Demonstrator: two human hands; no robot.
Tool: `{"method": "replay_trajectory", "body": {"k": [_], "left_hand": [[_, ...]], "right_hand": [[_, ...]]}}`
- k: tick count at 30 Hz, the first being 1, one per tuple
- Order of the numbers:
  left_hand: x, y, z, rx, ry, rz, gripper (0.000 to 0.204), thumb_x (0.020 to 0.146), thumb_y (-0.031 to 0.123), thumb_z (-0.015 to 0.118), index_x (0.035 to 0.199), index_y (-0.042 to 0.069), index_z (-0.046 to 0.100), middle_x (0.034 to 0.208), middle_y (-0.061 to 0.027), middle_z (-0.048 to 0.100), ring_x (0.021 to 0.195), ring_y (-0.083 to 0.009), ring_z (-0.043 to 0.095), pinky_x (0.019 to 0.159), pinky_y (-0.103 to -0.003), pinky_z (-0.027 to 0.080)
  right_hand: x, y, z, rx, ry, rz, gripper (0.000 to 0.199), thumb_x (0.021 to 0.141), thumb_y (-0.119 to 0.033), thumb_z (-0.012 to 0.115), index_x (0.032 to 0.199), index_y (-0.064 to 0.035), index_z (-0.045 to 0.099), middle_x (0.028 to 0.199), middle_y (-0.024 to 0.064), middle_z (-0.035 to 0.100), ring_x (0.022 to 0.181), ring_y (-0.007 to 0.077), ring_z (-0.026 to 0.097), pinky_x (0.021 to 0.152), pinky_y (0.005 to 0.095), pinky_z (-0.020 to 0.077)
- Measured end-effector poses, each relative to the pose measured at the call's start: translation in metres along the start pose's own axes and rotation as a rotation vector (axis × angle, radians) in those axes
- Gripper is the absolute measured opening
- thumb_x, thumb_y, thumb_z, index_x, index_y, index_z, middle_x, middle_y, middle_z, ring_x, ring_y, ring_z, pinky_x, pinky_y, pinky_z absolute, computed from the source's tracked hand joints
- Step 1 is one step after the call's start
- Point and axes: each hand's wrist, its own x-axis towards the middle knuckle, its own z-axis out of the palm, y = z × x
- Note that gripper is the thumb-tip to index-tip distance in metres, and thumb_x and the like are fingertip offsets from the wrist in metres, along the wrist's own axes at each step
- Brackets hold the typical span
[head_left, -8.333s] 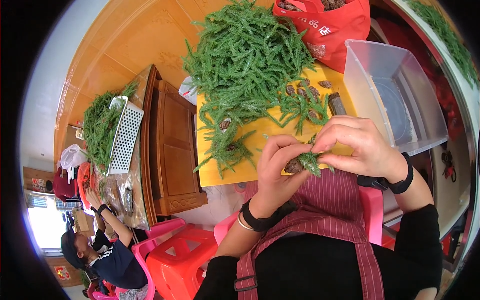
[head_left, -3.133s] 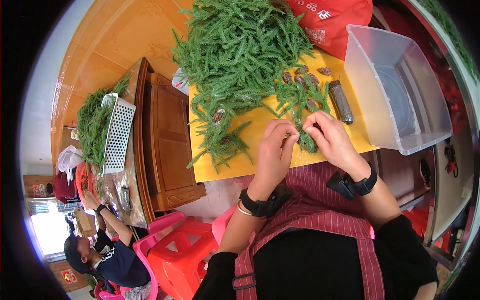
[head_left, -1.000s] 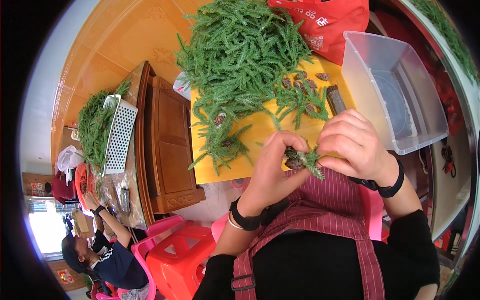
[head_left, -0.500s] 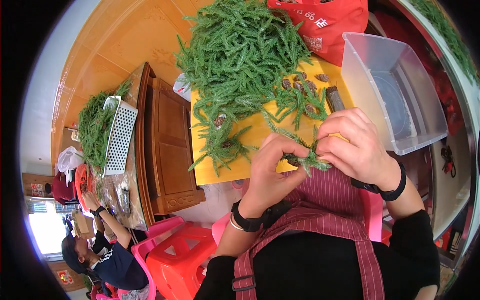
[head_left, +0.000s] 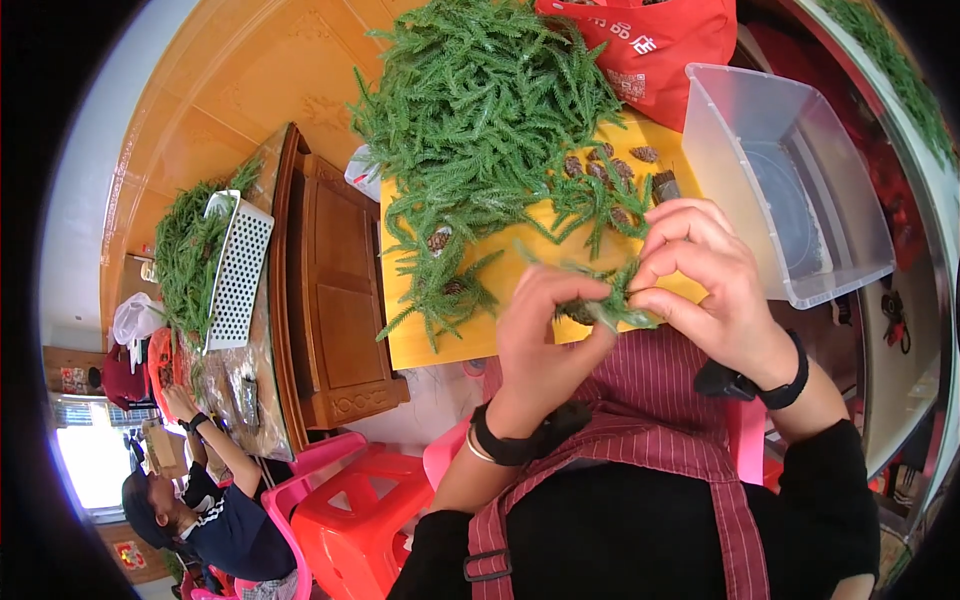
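Note:
Above my lap, at the table's near edge, both hands work on a small green artificial pine sprig (head_left: 622, 296). My left hand (head_left: 545, 335) has thumb and fingers closed around its left side; those fingertips are slightly smeared by motion. Thumb and forefinger of my right hand (head_left: 705, 285) pinch the sprig's right side. Part of a brown pine cone (head_left: 580, 314) shows by the left fingertips. Just beyond lie loose sprigs (head_left: 590, 205) and several pine cones (head_left: 645, 154). Another sprig with a cone (head_left: 453, 287) rests left of my hands.
A big heap of green sprigs (head_left: 480, 100) covers the far part of the yellow table (head_left: 430, 352). Behind it stands a red bag (head_left: 655, 60); a clear plastic bin (head_left: 800, 190) is at right. Leftward are a red stool (head_left: 360, 510), a white basket (head_left: 240, 270) and a seated person (head_left: 225, 535).
My left hand has shifted slightly, its fingertips blurring. The right hand has turned a little, its fingers lifting higher, and the sprig has turned between my hands.

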Motion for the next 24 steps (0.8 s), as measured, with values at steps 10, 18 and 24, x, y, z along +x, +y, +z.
{"method": "replay_trajectory", "body": {"k": [10, 18, 24], "left_hand": [[-0.007, -0.005, -0.009, -0.889, -0.192, -0.692, 0.025, 0.076, -0.007, 0.056, 0.100, -0.001, 0.052, 0.092, -0.0039, 0.055, 0.079, -0.0075, 0.054, 0.067, -0.020, 0.045], [-0.005, -0.004, -0.010, -0.890, -0.210, -0.788, 0.021, 0.074, -0.005, 0.056, 0.094, 0.000, 0.052, 0.093, -0.0063, 0.056, 0.085, -0.0108, 0.053, 0.076, -0.023, 0.043], [-0.002, -0.001, -0.010, -0.931, -0.242, -0.788, 0.019, 0.078, -0.003, 0.057, 0.094, 0.003, 0.050, 0.090, -0.0016, 0.054, 0.072, -0.0031, 0.051, 0.059, -0.018, 0.042]], "right_hand": [[0.014, -0.006, -0.017, -0.153, -0.156, -0.332, 0.021, 0.064, -0.012, 0.069, 0.083, -0.0090, 0.062, 0.092, 0.0045, 0.056, 0.095, 0.0256, 0.053, 0.082, 0.0404, 0.0399], [0.016, -0.001, -0.015, -0.180, -0.181, -0.441, 0.011, 0.069, -0.013, 0.067, 0.078, -0.0109, 0.062, 0.080, 0.0001, 0.057, 0.084, 0.0175, 0.057, 0.082, 0.0401, 0.0393], [0.017, 0.002, -0.014, -0.130, -0.223, -0.440, 0.009, 0.070, -0.015, 0.067, 0.075, -0.0111, 0.061, 0.076, -0.0002, 0.056, 0.078, 0.0164, 0.056, 0.081, 0.0387, 0.0391]]}}
